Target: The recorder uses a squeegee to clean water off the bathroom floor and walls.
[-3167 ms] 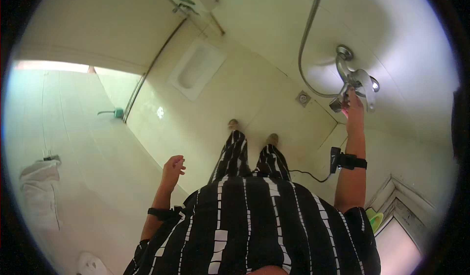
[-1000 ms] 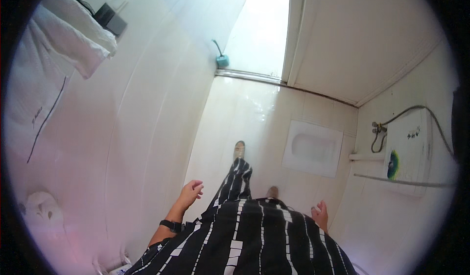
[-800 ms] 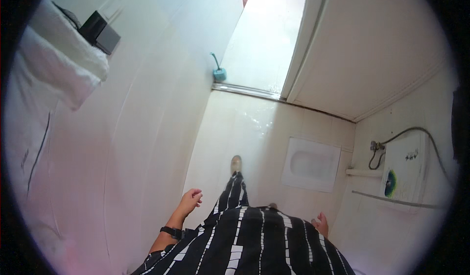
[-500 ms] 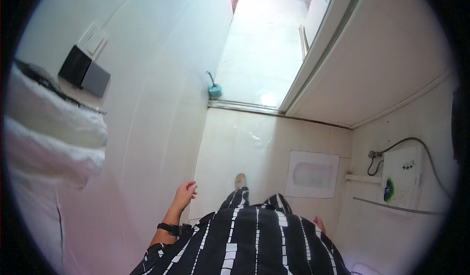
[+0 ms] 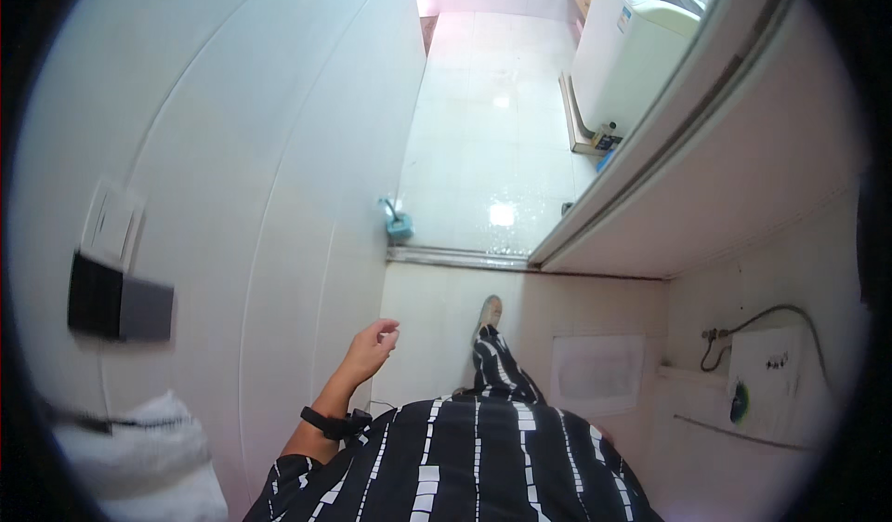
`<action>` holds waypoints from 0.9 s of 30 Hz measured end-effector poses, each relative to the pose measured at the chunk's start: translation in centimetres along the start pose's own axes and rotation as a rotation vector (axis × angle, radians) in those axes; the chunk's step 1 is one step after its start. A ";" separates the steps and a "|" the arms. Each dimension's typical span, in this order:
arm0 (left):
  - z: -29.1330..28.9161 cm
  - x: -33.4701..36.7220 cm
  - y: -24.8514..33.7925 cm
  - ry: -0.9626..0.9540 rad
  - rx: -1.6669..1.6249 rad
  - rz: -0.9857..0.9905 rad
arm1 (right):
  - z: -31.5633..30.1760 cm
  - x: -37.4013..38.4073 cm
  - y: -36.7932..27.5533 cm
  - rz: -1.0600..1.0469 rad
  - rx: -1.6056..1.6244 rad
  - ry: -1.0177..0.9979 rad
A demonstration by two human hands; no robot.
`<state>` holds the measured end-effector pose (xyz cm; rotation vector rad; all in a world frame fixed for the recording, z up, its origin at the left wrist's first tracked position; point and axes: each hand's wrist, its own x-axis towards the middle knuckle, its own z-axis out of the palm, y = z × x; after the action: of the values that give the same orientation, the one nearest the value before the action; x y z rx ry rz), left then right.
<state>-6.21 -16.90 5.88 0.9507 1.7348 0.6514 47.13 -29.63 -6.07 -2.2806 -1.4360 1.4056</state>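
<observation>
My left hand [image 5: 372, 347] hung free in front of me, its fingers [image 5: 388, 334] loosely curled with a narrow gap between them, holding nothing and touching nothing. It was close beside the pale tiled wall [image 5: 279, 169] on my left. A black band [image 5: 327, 422] sat round that wrist. My right hand was hidden below my black shirt with broken white stripes [image 5: 465, 466], so I cannot tell how its fingers stood. Ahead of the left hand, one striped trouser leg [image 5: 497, 369] and a light shoe [image 5: 489, 313] pointed at the metal door sill [image 5: 460, 258]. Beyond the sill, a small teal brush holder [image 5: 399, 224] stood against the wall on the glossy tile floor [image 5: 492, 141], and farther off a white washing machine [image 5: 636, 43].
</observation>
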 end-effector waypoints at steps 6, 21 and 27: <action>-1.9 10.1 6.0 -0.007 0.016 0.018 | -0.5 7.1 -5.5 0.066 -0.187 -0.107; -8.7 29.4 16.2 -0.087 -0.209 -0.036 | -5.8 20.8 -34.5 -0.005 0.120 -0.006; -11.7 40.2 24.7 -0.201 -0.328 -0.011 | -3.2 24.3 -38.8 0.150 0.369 0.105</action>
<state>-17.10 30.38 8.70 0.7487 1.4030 0.7772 26.99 11.19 -0.02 -2.2161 -0.9024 1.4247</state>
